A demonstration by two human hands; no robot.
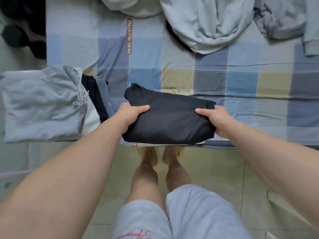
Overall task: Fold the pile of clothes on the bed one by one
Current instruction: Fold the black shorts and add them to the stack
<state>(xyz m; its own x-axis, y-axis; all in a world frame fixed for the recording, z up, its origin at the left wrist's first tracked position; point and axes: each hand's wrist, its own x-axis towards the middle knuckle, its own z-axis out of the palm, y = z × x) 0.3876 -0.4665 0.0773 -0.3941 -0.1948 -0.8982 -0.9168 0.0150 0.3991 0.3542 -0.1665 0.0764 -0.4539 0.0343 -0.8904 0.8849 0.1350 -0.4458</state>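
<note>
**Black garment folded, gripped at both ends by bed edge**

Far left: folded stack [41,104] on the bed corner. A grey piece is on top w/ a dark item [94,95] showing at its right side.

Just right of the stack, the left hand [129,116] grips the left end of the black garment [169,119]. The thumb [141,108] lies flat on top pointing inward. The other fingers are tucked under the cloth and out of sight, so can't tell their curl exactly.

The garment is a compact rectangle on the checked bed sheet [241,80] at the near edge, between the two hands. A pale strip [155,144] shows beneath its front edge; can't tell what it is.

The right hand [218,121] mirrors the left: thumb on top, palm wrapped round the right end, fingers hidden below.

Back right, well apart from the hands: the unfolded pile [212,26] of pale grey clothes, crumpled.

Step, as I judge it: this piece looks fully folded and is gripped for lifting or squaring.

Next prob. calls for carrying it left onto the stack w/ both ends kept level so the folds don't slip, then reaching back for another item. Roughly midway thru the task, since several pieces at the back aren't folded yet.
</note>
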